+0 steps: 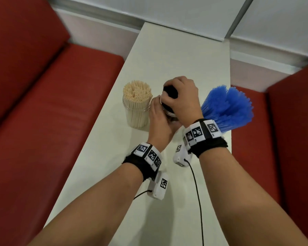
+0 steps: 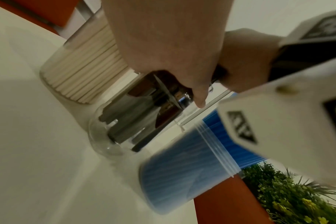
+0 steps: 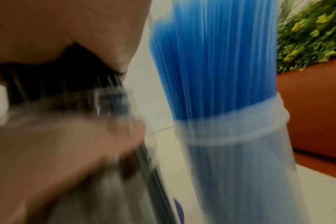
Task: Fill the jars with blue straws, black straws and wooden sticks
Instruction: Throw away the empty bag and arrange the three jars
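A: What are the hands doing?

B: The right hand (image 1: 182, 98) is clenched from above round a bundle of black straws (image 1: 170, 91), whose lower ends stand inside a clear jar (image 2: 113, 136). The left hand (image 1: 160, 119) wraps that jar's side just below the right-hand fingers (image 1: 167, 99), its own fingers curled round the glass.

A: How do the straws look?

B: Dark, thin and tightly bunched; only the top of the bundle pokes out above the right fist. In the left wrist view their lower ends sit near the jar's bottom, slightly askew.

A: And the other jars?

B: Just beyond the left-hand fingertips stands a jar of wooden sticks (image 1: 137, 102), pale, upright and packed full, their tips rising above the rim. On the outer side of the right hand is a clear jar of blue straws (image 1: 228, 107), much taller than their jar and fanning outward at the top. The jar of black straws stands between the two, close to both.

A: What carries them?

B: A narrow, off-white surface (image 1: 176, 55) running away from the person to a pale wall. Red padded benches (image 1: 52, 103) flank it on both sides. The wrist views show green foliage with yellow flecks (image 3: 309, 31) behind the blue straws. Both wrist pictures are blurred.
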Action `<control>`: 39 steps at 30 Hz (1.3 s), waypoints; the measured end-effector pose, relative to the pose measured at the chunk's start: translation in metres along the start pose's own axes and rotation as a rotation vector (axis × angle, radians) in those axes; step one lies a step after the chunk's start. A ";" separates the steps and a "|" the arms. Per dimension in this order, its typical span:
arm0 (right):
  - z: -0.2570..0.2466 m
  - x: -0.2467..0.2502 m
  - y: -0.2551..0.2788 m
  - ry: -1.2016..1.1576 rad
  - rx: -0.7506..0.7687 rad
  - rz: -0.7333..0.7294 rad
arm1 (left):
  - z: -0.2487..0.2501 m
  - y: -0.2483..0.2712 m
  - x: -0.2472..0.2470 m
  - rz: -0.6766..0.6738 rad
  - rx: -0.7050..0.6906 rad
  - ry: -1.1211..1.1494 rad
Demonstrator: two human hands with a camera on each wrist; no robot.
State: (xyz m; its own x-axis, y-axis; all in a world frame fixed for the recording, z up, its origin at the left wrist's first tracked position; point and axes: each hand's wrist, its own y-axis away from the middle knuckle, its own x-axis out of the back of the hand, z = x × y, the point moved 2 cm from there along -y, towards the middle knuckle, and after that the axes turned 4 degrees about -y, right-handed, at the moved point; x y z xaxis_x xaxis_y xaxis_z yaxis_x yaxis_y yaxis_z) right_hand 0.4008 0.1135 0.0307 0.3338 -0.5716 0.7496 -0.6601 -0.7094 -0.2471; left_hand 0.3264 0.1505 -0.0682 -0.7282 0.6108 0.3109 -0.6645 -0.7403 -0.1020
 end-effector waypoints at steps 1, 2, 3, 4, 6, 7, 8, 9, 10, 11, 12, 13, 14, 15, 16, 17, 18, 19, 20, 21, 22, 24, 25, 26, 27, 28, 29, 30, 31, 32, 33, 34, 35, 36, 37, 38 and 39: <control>-0.004 0.011 -0.003 -0.035 0.045 0.030 | -0.002 -0.002 0.000 0.011 -0.002 0.034; -0.008 0.023 -0.003 -0.082 0.086 0.096 | 0.000 -0.001 0.001 0.015 0.005 0.015; -0.012 0.032 -0.003 -0.146 0.119 0.184 | 0.002 -0.001 0.002 0.009 0.028 -0.002; -0.014 0.038 -0.001 -0.216 0.148 0.268 | 0.003 0.000 0.003 0.002 0.039 -0.036; -0.019 0.038 0.004 -0.293 0.146 0.340 | 0.006 0.000 0.004 -0.013 0.064 -0.063; -0.021 0.030 0.006 -0.257 0.092 0.304 | 0.010 0.001 0.005 -0.018 0.058 -0.070; -0.020 0.019 0.009 -0.153 0.007 0.212 | 0.011 0.001 0.006 -0.013 0.038 -0.092; -0.017 0.004 0.013 0.018 -0.086 0.088 | 0.010 0.002 0.007 0.003 0.011 -0.124; -0.012 -0.010 0.017 0.196 -0.142 -0.030 | 0.011 0.006 0.009 0.011 -0.017 -0.158; -0.006 -0.020 0.020 0.315 -0.130 -0.104 | 0.008 0.007 0.009 -0.011 -0.027 -0.168; -0.001 -0.024 0.021 0.347 -0.068 -0.133 | 0.008 0.009 0.010 -0.027 -0.036 -0.158; 0.003 -0.023 0.019 0.317 0.000 -0.151 | 0.008 0.008 0.010 -0.047 -0.051 -0.169; 0.007 -0.020 0.015 0.268 0.040 -0.165 | 0.010 0.006 0.010 -0.044 -0.062 -0.196; 0.012 -0.017 0.012 0.233 0.043 -0.171 | 0.010 0.005 0.011 -0.042 -0.070 -0.222; 0.015 -0.016 0.010 0.236 0.030 -0.168 | 0.011 0.002 0.010 -0.046 -0.074 -0.218; 0.016 -0.015 0.011 0.281 0.027 -0.163 | 0.012 0.000 0.009 -0.047 -0.067 -0.189; 0.016 -0.018 0.012 0.341 0.048 -0.170 | 0.013 -0.001 0.009 -0.047 -0.054 -0.155; 0.017 -0.021 0.013 0.385 0.068 -0.192 | 0.013 -0.002 0.008 -0.058 -0.050 -0.126; 0.018 -0.023 0.015 0.405 0.062 -0.209 | 0.013 -0.001 0.007 -0.073 -0.062 -0.129; 0.018 -0.023 0.016 0.412 0.029 -0.206 | 0.012 -0.001 0.007 -0.069 -0.076 -0.152; 0.018 -0.023 0.017 0.411 -0.004 -0.183 | 0.011 0.000 0.008 -0.072 -0.078 -0.180; 0.017 -0.022 0.018 0.390 0.011 -0.131 | 0.009 -0.001 0.007 -0.088 -0.076 -0.207; 0.014 -0.022 0.019 0.357 0.044 -0.109 | 0.008 0.000 0.007 -0.092 -0.083 -0.232; 0.011 -0.020 0.019 0.307 0.065 -0.085 | 0.009 0.000 0.006 -0.092 -0.098 -0.249; 0.008 -0.018 0.018 0.246 0.068 -0.066 | 0.009 -0.001 0.007 -0.093 -0.100 -0.233; 0.005 -0.015 0.016 0.181 0.059 -0.053 | 0.008 -0.001 0.008 -0.095 -0.085 -0.181; 0.002 -0.010 0.014 0.120 0.052 -0.032 | 0.010 -0.001 0.008 -0.098 -0.071 -0.134; -0.001 -0.004 0.011 0.075 0.053 0.011 | 0.011 -0.001 0.009 -0.094 -0.059 -0.102; -0.006 0.003 0.010 0.049 0.065 0.073 | 0.011 -0.003 0.009 -0.086 -0.049 -0.103; -0.012 0.011 0.011 0.034 0.092 0.141 | 0.012 -0.006 0.009 -0.080 -0.034 -0.104; -0.018 0.018 0.012 0.015 0.125 0.206 | 0.013 -0.008 0.008 -0.075 -0.026 -0.111; -0.023 0.025 0.014 -0.026 0.153 0.262 | 0.014 -0.009 0.008 -0.070 -0.025 -0.107; -0.026 0.032 0.015 -0.087 0.174 0.311 | 0.014 -0.009 0.007 -0.064 -0.021 -0.096; -0.027 0.036 0.016 -0.151 0.189 0.351 | 0.013 -0.009 0.006 -0.058 -0.022 -0.092; -0.027 0.037 0.018 -0.196 0.198 0.378 | 0.013 -0.007 0.006 -0.048 -0.025 -0.097; -0.026 0.036 0.019 -0.202 0.193 0.380 | 0.012 -0.006 0.007 -0.046 -0.029 -0.108; -0.025 0.032 0.019 -0.162 0.165 0.345 | 0.012 -0.006 0.008 -0.055 -0.021 -0.119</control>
State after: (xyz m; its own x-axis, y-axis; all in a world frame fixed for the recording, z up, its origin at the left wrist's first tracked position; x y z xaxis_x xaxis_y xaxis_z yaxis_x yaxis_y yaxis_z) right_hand 0.3819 0.0922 0.0652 0.2216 -0.8357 0.5024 -0.6397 -0.5135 -0.5720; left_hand 0.3267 0.1562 -0.0544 -0.6663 0.6119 0.4262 -0.7073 -0.6997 -0.1011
